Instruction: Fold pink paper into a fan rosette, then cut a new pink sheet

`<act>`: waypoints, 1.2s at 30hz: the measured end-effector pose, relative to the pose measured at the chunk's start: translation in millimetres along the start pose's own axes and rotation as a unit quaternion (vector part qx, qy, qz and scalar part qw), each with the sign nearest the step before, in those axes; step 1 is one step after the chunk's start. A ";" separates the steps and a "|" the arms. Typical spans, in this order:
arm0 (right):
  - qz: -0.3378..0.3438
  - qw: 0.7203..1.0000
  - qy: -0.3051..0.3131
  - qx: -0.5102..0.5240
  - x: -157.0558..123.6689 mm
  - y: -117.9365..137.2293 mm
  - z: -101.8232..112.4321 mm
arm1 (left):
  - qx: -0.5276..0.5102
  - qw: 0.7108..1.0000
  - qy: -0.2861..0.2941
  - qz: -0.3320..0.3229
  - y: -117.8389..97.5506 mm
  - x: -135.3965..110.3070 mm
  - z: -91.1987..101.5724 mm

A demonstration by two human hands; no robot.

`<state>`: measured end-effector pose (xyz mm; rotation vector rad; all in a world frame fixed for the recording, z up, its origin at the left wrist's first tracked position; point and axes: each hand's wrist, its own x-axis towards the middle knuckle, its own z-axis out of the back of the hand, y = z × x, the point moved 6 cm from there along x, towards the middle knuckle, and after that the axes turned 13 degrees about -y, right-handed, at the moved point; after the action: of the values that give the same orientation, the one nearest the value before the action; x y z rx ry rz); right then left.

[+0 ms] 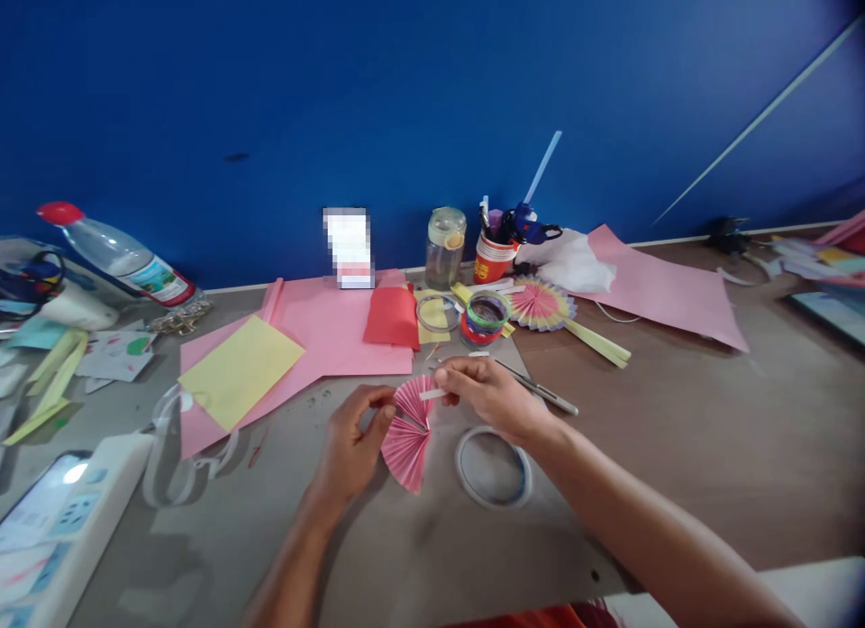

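A pink pleated paper fan (406, 452), spread into two folded sections with a gap between them, lies over the table in front of me. My left hand (356, 439) pinches its left edge between thumb and fingers. Over the fan's upper section, my right hand (483, 392) pinches a short whitish strip (432, 395), which looks like a piece of tape. Whether the strip touches the paper I cannot tell. Just right of the fan lies a roll of tape (461, 470), flat on the table. A utility knife (550, 395) rests beyond my right wrist.
Pink sheets (331, 326), a yellow sheet (243, 373) and red paper (392, 317) lie behind the hands. Farther back stand a jar (444, 259), a cup of tools (492, 260) and a finished-looking paper rosette (541, 304). A power strip (101, 511) with a phone is at left.
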<state>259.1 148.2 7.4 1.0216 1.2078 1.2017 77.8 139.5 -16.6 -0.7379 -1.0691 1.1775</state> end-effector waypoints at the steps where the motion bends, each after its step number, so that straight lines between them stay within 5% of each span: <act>1: 0.007 0.999 -0.002 -0.036 -0.3 0.4 8.0 | 0.011 1.000 0.003 -0.016 -3.5 0.0 -0.5; 6: 0.039 0.967 0.002 -0.252 -2.1 -6.8 50.6 | 0.049 0.997 0.024 -0.048 -15.8 -0.6 -3.9; 12: 0.060 0.921 -0.077 -0.377 9.8 -15.3 85.9 | 0.059 0.996 0.023 -0.059 -19.1 -1.4 -5.8; 25: 0.064 0.937 -0.125 -0.320 32.6 -33.5 36.6 | 0.063 0.995 0.001 -0.076 -15.5 -1.4 -6.3; 33: 0.104 0.951 -0.118 -0.265 8.2 -4.4 41.4 | 0.067 0.995 0.012 -0.078 -16.4 -2.3 -6.4; 36: 0.174 0.936 -0.207 -0.226 0.9 17.4 65.7 | 0.067 0.994 0.015 -0.081 -15.5 -3.6 -7.1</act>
<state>322.3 154.2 31.7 1.0858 0.4005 1.3656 89.8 132.6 -6.2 -0.5528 -0.9954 1.0830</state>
